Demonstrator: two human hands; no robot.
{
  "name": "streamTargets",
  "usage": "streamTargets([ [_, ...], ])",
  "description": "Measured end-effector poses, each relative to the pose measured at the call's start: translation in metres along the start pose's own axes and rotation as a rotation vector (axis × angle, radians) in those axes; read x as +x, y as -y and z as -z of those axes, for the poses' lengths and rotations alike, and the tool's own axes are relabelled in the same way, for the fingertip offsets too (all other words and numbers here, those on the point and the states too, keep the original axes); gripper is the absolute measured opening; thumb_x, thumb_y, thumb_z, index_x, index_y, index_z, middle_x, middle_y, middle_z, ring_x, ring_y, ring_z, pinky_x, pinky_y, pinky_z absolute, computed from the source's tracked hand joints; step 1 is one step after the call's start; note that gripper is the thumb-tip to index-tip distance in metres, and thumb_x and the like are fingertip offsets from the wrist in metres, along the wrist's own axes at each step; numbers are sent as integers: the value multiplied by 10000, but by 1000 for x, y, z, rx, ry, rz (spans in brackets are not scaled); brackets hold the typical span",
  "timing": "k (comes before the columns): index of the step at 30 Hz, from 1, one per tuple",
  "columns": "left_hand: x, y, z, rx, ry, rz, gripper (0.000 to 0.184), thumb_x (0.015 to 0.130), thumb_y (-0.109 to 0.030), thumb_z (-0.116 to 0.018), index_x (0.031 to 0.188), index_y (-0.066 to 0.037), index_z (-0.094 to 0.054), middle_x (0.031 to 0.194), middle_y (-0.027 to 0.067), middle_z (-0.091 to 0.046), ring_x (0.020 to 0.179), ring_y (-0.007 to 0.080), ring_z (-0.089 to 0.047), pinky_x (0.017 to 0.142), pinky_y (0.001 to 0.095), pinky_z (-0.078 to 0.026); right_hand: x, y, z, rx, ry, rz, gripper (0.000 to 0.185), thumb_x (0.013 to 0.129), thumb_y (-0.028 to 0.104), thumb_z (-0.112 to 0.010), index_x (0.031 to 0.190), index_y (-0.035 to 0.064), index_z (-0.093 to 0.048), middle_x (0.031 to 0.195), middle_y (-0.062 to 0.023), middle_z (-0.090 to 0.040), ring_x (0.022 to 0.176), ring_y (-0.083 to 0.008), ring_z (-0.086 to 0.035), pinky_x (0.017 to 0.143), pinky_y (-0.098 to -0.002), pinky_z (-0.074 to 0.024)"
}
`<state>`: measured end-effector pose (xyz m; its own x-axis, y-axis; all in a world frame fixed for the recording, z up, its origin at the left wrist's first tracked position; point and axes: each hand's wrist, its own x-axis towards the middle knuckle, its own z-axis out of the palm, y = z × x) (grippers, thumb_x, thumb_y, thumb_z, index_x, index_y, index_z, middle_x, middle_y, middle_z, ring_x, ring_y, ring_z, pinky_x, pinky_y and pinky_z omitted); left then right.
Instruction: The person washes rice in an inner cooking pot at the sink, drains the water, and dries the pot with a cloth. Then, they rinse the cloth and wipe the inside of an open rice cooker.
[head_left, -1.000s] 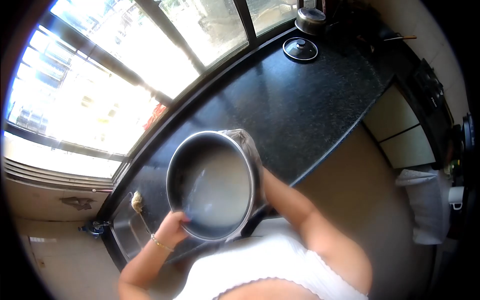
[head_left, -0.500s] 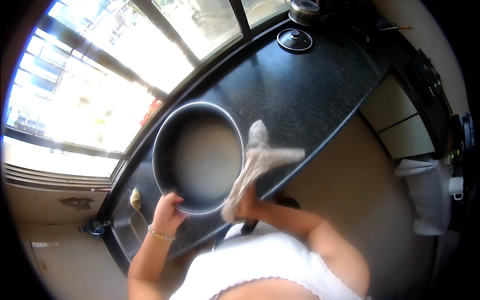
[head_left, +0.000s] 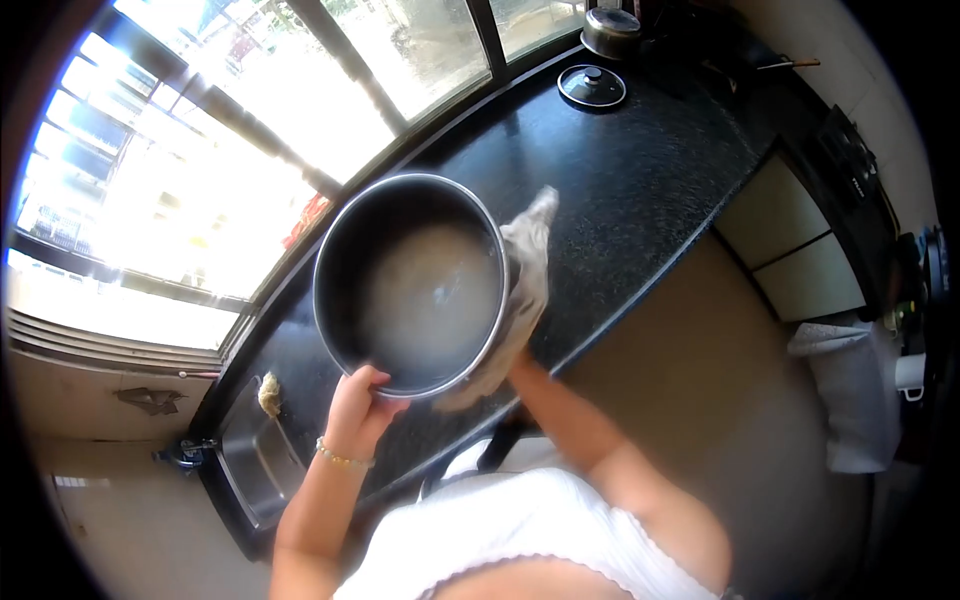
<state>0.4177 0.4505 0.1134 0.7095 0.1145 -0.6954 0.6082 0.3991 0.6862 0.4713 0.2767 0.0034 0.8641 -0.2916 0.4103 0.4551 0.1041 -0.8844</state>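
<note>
A large round metal pot (head_left: 415, 285) with a dark inner wall and a pale bottom is tilted toward the camera above the dark counter. My left hand (head_left: 363, 405) grips its near rim, thumb over the edge. A crumpled light cloth (head_left: 527, 270) lies against the pot's right outer side. My right hand (head_left: 520, 362) is at the cloth, its fingers hidden behind cloth and pot.
The black stone counter (head_left: 640, 180) runs under a bright window. A glass lid (head_left: 592, 87) and a small metal pot (head_left: 611, 33) are at its far end. At left is a steel sink (head_left: 262, 470) with a pale scrubber (head_left: 269, 394). A white mug (head_left: 910, 373) is far right.
The cloth swung free of the pot half a second ago and now lies against its right side again. The pot has moved up, away from my body, since the first frame, with my left hand on its rim.
</note>
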Motion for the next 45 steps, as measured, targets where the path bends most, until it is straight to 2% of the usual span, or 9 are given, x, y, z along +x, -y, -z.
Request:
streamTargets([
  [10, 9, -4, 6, -8, -6, -38, 140, 735, 33, -423, 812, 102, -518, 719, 190, -599, 497, 280, -592, 417, 321, -498, -88, 23, 7, 3, 107, -35, 522, 866, 248, -451, 1292, -40, -360, 1217, -188, -459, 1100, -273, -456, 964, -348, -330],
  [19, -18, -8, 11, 52, 68, -6, 201, 720, 54, -405, 862, 123, -528, 746, 201, -611, 485, 293, -608, 405, 332, -538, 24, -13, -8, 129, 267, -147, 511, 861, 225, -455, 1286, -44, -366, 1220, -190, -459, 1096, -268, -463, 956, -348, -341],
  [27, -48, -3, 10, 47, 145, 83, 219, 747, 21, -429, 933, 112, -501, 757, 219, -615, 482, 299, -611, 472, 374, -564, -24, -9, -12, 85, 261, -163, 501, 856, 203, -459, 1281, -47, -372, 1224, -192, -459, 1093, -264, -469, 950, -348, -350],
  [34, -32, -25, 38, 425, 390, 108, 447, 892, -340, -462, 1159, 18, -476, 966, 146, -618, 786, 223, -642, 541, 359, -566, -29, -7, 0, 75, 251, -160, 493, 852, 185, -463, 1277, -50, -377, 1227, -193, -459, 1091, -260, -475, 944, -348, -358],
  [36, -18, -49, 31, 798, 288, -216, 538, 837, -362, -556, 1219, -2, -439, 1044, 177, -588, 836, 223, -624, 608, 332, -552, -38, -5, 1, 70, 235, -155, 490, 851, 179, -464, 1276, -51, -378, 1228, -194, -459, 1090, -259, -476, 943, -348, -360],
  [38, -5, -82, 7, 1586, 154, -1038, 641, 760, -347, -646, 1263, -30, -408, 1098, 179, -568, 871, 274, -603, 700, 349, -517, -42, -3, 1, 74, 224, -146, 488, 850, 174, -465, 1274, -52, -379, 1228, -194, -459, 1089, -258, -478, 941, -348, -362],
  [40, 13, -109, -42, 1759, 344, -1509, 670, 728, -289, -670, 1286, -54, -382, 1116, 169, -559, 888, 327, -579, 783, 391, -475, -49, -1, 2, 61, 203, -146, 486, 849, 169, -466, 1273, -53, -381, 1229, -195, -459, 1089, -257, -479, 940, -348, -365],
  [42, 32, -116, -91, 1803, 694, -1488, 597, 752, -249, -630, 1280, -72, -412, 1089, 162, -581, 884, 339, -579, 811, 386, -462, -52, 2, 4, 50, 184, -138, 484, 848, 163, -467, 1272, -54, -382, 1230, -195, -460, 1088, -256, -481, 938, -348, -367],
  [45, 53, -115, -145, 2299, 850, -687, 515, 767, -226, -602, 1249, -98, -470, 1007, 185, -609, 890, 311, -592, 813, 368, -461, -58, 5, 9, 31, 152, -116, 481, 846, 155, -469, 1270, -55, -384, 1231, -196, -460, 1087, -254, -483, 936, -348, -371],
])
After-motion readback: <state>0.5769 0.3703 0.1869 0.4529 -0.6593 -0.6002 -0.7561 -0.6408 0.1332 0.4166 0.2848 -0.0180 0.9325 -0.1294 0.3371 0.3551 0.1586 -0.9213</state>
